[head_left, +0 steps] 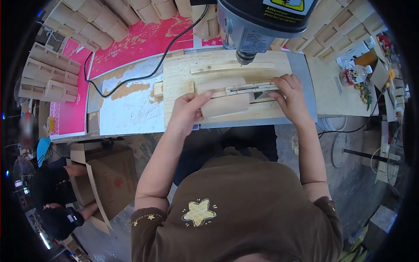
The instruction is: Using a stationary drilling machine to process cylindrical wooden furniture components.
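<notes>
- The single head view looks from the wearer's head steeply down, past the brown shirt [244, 218], which fills six o'clock.
- It faces the workbench, with the wooden board [178, 74] just off centre toward twelve.
- The shirt and the drill head [238, 24], at one o'clock, appear near; the crouching co-worker [54, 187], at eight, well back.
- The fisheye takes in bench and floor [349, 218], bending edges at the dark rim.

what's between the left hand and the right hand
In the head view, a pale curved wooden piece and a light slotted bar are between the left hand and the right hand.
</notes>
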The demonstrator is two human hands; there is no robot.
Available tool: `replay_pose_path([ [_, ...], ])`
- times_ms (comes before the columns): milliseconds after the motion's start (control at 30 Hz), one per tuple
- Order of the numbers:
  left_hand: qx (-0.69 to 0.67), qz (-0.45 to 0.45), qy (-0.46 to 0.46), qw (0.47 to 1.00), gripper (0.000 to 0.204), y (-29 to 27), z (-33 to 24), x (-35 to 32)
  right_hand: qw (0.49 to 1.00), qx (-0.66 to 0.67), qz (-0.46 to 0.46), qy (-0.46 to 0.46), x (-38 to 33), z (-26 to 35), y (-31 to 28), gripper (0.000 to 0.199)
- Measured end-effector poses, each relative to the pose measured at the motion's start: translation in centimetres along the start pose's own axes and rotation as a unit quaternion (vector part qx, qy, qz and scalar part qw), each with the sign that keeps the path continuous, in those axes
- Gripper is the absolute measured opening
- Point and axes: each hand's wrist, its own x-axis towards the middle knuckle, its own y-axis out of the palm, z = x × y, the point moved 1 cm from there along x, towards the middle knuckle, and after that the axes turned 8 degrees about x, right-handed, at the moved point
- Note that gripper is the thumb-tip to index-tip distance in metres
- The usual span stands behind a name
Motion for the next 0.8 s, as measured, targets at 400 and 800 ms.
replay_pose_path([
  [400,-0.087,0.024,0.06,0.994,0.033,3.5,0.5,1.9,0.999,-0.046,-0.021,0.017,-0.4,-0.1,0.9,0.037],
  [800,0.434,-0.133,0.488,0.746,0.064,1.3,2.7,2.2,0.997,-0.036,-0.066,-0.003,2.8,-2.0,1.9,0.033],
])
